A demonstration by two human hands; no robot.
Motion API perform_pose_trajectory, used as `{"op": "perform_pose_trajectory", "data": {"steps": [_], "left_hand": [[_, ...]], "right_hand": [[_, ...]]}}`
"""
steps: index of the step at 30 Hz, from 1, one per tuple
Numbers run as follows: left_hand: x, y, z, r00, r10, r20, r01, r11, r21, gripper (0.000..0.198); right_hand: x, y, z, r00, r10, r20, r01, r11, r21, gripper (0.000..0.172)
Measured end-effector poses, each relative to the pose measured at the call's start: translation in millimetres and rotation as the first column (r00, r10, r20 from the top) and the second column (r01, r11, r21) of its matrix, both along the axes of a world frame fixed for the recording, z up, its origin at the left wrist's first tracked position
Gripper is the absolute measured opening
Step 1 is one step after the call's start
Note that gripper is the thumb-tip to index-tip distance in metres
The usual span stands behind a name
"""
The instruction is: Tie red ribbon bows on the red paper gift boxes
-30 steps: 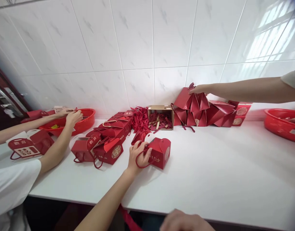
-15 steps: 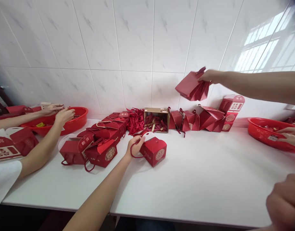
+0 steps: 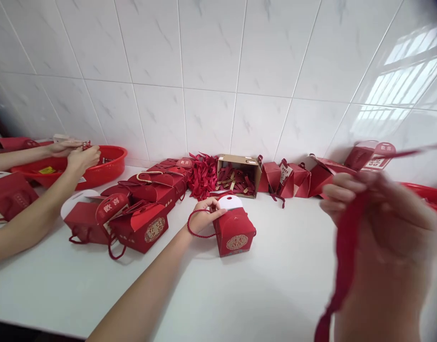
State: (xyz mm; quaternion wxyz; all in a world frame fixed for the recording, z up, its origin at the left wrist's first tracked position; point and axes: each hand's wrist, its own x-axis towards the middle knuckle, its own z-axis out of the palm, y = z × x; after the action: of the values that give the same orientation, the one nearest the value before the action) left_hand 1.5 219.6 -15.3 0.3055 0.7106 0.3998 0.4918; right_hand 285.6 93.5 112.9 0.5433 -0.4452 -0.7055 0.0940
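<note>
A person's left hand closes its fingers on the top of a small red gift box standing upright on a white table, just in front of an open cardboard box. A red cord loop hangs under that hand. The right hand, raised close to the camera and blurred, to the right of the cardboard box and much nearer the viewer, pinches a long red ribbon that trails down out of view.

The cardboard box lies on its side against the tiled wall, its mouth facing forward, with loose red and tan strips inside. Touching its left side is a heap of red ribbons. Further left, more gift boxes stand and lie in a cluster. To the right of the cardboard box, folded red boxes lean along the wall.

Far to the left of the cardboard box, a co-worker's hands meet above a red basin holding small items too unclear to name. Far to the right, the rim of a second red basin shows behind the right hand; its contents are hidden.
</note>
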Motion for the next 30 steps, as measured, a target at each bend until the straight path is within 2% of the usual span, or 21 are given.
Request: {"op": "perform_pose_trajectory", "data": {"steps": [1, 2, 3, 4, 5, 7, 10, 13, 15, 18, 21, 26, 30], "left_hand": [[0.2, -3.9, 0.5, 1.000, 0.000, -0.005, 0.000, 1.000, -0.006, 0.025], [0.2, -7.5, 0.8, 1.000, -0.001, -0.009, 0.001, 1.000, -0.012, 0.024], [0.0, -10.7, 1.0, 1.000, -0.004, -0.013, 0.003, 1.000, -0.020, 0.023], [-0.3, -13.7, 0.9, 1.000, -0.007, -0.020, 0.006, 1.000, -0.026, 0.022], [-0.7, -16.4, 0.7, 1.000, -0.009, -0.028, 0.008, 1.000, -0.030, 0.021], [-1.1, -21.1, 0.0, 0.998, 0.005, -0.057, -0.006, 1.000, -0.019, 0.019], [1.3, -26.2, -0.5, 0.984, 0.125, -0.125, -0.113, 0.988, 0.102, 0.016], [6.6, -28.9, -0.3, 0.938, 0.297, -0.177, -0.239, 0.927, 0.290, 0.014], [10.0, -30.6, 0.1, 0.910, 0.365, -0.196, -0.277, 0.887, 0.368, 0.014], [13.0, -35.3, 1.9, 0.896, 0.411, -0.170, -0.300, 0.840, 0.452, 0.011], [13.5, -42.5, 5.3, 0.893, 0.396, -0.214, -0.236, 0.817, 0.526, 0.006], [12.9, -50.4, 8.3, 0.834, 0.291, -0.468, 0.017, 0.836, 0.549, 0.031], [17.3, -53.8, 8.1, 0.781, 0.310, -0.542, 0.039, 0.842, 0.537, 0.026]], "right_hand": [[-14.0, 11.5, -0.2, 0.944, 0.170, -0.284, -0.189, 0.981, -0.044, 0.045], [-24.1, 21.8, -2.2, 0.863, 0.255, -0.435, -0.326, 0.940, -0.096, 0.026], [-30.4, 30.6, -5.3, 0.787, 0.296, -0.542, -0.437, 0.887, -0.149, 0.022], [-33.7, 37.7, -9.0, 0.754, 0.311, -0.579, -0.506, 0.837, -0.209, 0.026], [-34.6, 43.2, -12.6, 0.762, 0.310, -0.568, -0.534, 0.798, -0.281, 0.030], [-33.0, 49.1, -17.5, 0.838, 0.302, -0.455, -0.500, 0.760, -0.416, 0.031], [-30.9, 47.2, -16.7, 0.930, 0.345, -0.129, -0.350, 0.721, -0.599, 0.030], [-33.1, 41.0, -12.0, 0.887, 0.450, 0.101, -0.251, 0.654, -0.714, 0.032], [-35.0, 38.6, -10.8, 0.863, 0.486, 0.140, -0.228, 0.621, -0.750, 0.033], [-36.3, 37.6, -11.6, 0.845, 0.506, 0.174, -0.202, 0.603, -0.772, 0.033], [-37.1, 36.6, -11.9, 0.821, 0.525, 0.224, -0.179, 0.609, -0.773, 0.032], [-39.3, 33.7, -11.8, 0.788, 0.536, 0.302, -0.133, 0.628, -0.767, 0.035], [-39.1, 34.4, -12.9, 0.773, 0.546, 0.324, -0.119, 0.625, -0.771, 0.036]]}}
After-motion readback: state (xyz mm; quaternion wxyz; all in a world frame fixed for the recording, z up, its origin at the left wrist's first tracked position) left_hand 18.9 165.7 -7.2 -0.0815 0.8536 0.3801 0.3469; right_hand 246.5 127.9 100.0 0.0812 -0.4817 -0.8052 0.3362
